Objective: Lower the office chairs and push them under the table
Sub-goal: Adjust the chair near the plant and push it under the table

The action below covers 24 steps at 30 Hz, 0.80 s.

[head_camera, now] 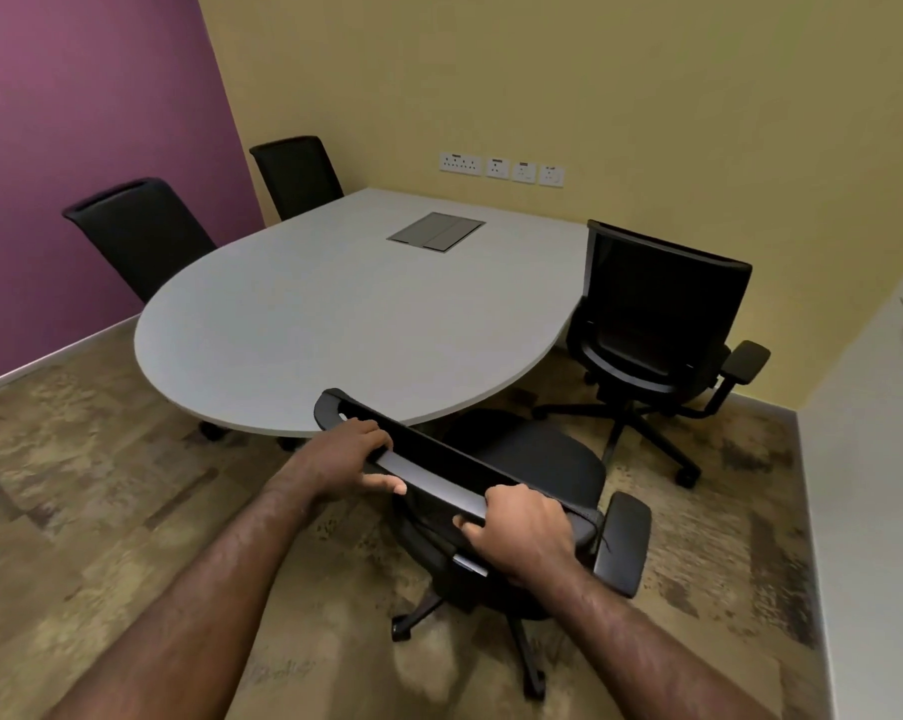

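Note:
A black office chair (537,459) stands right in front of me at the near rounded edge of the grey table (304,324). Its seat reaches partly under the tabletop. My left hand (350,454) grips the top rail of its backrest on the left. My right hand (527,532) grips the same rail on the right, beside the armrest (623,543). A second black chair (657,324) stands at the table's right side, pulled out and turned away. Two more black chairs, one (143,236) at the left and one (296,174) at the far left, sit tucked against the table.
A metal cable hatch (435,230) is set in the tabletop. White wall sockets (501,168) line the yellow wall behind. A purple wall closes the left side, a white counter (875,459) the right. Patterned carpet (101,511) covers the floor around me.

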### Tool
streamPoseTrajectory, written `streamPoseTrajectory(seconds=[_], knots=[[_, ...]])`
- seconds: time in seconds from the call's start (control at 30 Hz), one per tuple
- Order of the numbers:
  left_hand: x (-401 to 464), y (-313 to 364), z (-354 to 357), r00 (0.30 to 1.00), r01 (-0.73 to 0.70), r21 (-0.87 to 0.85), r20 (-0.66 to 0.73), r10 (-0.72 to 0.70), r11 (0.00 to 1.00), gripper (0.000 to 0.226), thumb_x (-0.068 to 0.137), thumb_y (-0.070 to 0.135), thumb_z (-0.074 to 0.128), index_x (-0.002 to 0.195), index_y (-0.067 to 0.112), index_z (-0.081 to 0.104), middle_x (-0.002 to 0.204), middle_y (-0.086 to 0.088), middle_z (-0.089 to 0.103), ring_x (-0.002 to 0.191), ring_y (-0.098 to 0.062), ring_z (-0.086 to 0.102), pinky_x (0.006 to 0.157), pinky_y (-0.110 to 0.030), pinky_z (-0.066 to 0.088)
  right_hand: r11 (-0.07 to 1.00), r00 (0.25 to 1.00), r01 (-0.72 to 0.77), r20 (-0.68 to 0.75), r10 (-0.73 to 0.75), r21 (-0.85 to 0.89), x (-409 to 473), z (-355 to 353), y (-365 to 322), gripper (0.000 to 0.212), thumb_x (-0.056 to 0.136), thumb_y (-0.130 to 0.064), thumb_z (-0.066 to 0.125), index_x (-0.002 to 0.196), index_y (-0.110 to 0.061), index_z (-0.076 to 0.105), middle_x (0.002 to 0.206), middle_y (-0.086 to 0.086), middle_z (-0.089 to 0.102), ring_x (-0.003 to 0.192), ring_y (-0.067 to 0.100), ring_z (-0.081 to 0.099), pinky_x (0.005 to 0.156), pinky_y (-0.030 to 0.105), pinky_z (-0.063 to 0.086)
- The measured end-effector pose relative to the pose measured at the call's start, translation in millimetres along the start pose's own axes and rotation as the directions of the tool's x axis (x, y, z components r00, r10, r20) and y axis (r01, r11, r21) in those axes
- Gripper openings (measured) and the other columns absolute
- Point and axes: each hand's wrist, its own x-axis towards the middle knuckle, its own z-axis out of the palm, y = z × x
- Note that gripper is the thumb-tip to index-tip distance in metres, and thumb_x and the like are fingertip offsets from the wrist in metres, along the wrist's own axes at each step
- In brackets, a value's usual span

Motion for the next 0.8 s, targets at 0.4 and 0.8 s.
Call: streamPoseTrajectory(seconds=[0.4,0.8], knots=[[5,77,28,0.991,-0.046,0.116,-0.122,0.060,0.992,0.075,0.059,0.099,0.032,0.055,0.024,0.041,0.051,0.008,0.046,0.048,-0.004,0.042,0.045,-0.028,0.025,0.961,0.969,0.243,0.072,-0.235,-0.134,-5,-30,125,0.042,0.070,-0.067,0.051,0.060,-0.028,0.044,0.053,-0.011,0.045,0.054,0.013,0.052,0.049,0.029,0.035],[32,170,43,0.976,0.143,0.198,-0.191,-0.105,0.970,0.074,0.060,0.100,0.011,0.057,0.030,0.037,0.056,0.015,0.044,0.051,-0.005,0.042,0.047,-0.029,0.027,0.923,0.946,0.312,0.167,-0.279,-0.227,48,-60,222,0.019,0.061,-0.040,0.053,0.055,-0.028,0.041,0.052,-0.010,0.046,0.049,0.011,0.042,0.047,0.026,0.031]])
